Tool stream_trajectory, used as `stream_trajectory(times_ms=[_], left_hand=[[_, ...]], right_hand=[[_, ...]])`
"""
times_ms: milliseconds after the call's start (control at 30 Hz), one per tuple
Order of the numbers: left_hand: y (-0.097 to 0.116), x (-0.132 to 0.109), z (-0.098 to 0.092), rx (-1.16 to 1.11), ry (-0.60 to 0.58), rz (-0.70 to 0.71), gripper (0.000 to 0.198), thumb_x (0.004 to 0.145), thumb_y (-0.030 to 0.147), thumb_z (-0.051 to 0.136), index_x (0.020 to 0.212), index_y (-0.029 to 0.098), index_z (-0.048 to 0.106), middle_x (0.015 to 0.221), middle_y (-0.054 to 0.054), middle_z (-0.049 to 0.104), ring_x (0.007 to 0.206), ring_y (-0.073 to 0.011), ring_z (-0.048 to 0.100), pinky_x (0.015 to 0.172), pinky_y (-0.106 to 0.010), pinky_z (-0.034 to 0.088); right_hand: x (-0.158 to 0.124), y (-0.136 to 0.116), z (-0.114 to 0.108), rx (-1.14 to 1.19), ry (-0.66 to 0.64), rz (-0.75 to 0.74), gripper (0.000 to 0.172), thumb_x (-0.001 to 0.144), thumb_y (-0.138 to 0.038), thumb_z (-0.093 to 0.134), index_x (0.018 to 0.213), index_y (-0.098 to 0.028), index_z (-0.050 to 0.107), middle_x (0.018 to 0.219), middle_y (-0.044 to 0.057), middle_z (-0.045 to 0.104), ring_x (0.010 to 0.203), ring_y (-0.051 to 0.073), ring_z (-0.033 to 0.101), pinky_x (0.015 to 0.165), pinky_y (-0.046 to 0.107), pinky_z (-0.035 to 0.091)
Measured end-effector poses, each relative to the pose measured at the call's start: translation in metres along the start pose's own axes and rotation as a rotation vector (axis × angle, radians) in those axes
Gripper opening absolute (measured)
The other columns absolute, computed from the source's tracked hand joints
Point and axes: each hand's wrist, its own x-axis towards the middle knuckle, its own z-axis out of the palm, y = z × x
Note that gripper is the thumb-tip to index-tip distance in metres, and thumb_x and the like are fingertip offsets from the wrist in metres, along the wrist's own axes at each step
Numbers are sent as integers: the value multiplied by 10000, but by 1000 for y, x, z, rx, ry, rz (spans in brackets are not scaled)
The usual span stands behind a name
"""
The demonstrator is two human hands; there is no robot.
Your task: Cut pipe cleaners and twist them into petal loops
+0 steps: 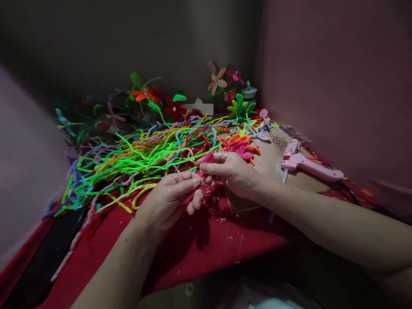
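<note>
Between my two hands is a small pink pipe-cleaner petal (208, 158), held above the front part of the table. The thumb and fingers of my right hand (236, 174) pinch its upper part. My left hand (175, 193) closes its thumb and forefinger on the lower end, where the fingers partly hide it. Just beyond my right hand lies a pile of pink and orange pipe-cleaner petals (241, 148). Left of and behind my hands spreads a large heap of loose pipe cleaners (138, 154), mostly bright green, with orange, blue, purple and red ones.
A pink glue gun (309, 165) rests on a cardboard sheet (270, 156) at the right. Finished pipe-cleaner flowers (175, 107) stand along the back, near a lidded jar (249, 91). Fuzz scraps dot the red tablecloth (206, 249). A black strip (45, 253) lies at left.
</note>
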Motion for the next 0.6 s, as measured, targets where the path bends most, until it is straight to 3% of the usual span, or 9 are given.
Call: stream_trajectory(times_ms=[233, 333, 433, 600], left_hand=[[0, 0, 1, 113, 94, 28, 142, 805, 276, 593, 764, 143, 624, 606, -16, 643, 515, -90, 541, 535, -201, 401], [1, 1, 1, 314, 229, 65, 153, 741, 286, 662, 713, 136, 659, 648, -13, 642, 591, -99, 549, 591, -203, 415], [1, 3, -1, 463, 358, 85, 158, 684, 297, 701, 715, 143, 680, 602, 13, 600, 547, -86, 498, 525, -190, 377], [-1, 6, -6, 418, 550, 180, 178, 683, 318, 693, 786, 177, 657, 528, 49, 554, 444, -64, 425, 417, -173, 299]], right_hand=[[-1, 1, 1, -39, 73, 40, 185, 634, -212, 735, 625, -118, 575, 516, -29, 565, 433, 62, 484, 441, 202, 380], [1, 5, 0, -34, 131, -10, 203, 601, -222, 755, 635, -135, 575, 504, -55, 541, 427, 58, 466, 429, 196, 368], [3, 9, 1, -72, 134, -77, 203, 601, -245, 753, 637, -142, 582, 529, -63, 538, 450, 51, 457, 442, 187, 365], [0, 9, 3, -317, 156, -79, 213, 737, -327, 645, 664, -137, 584, 542, -46, 524, 435, 48, 419, 426, 188, 311]])
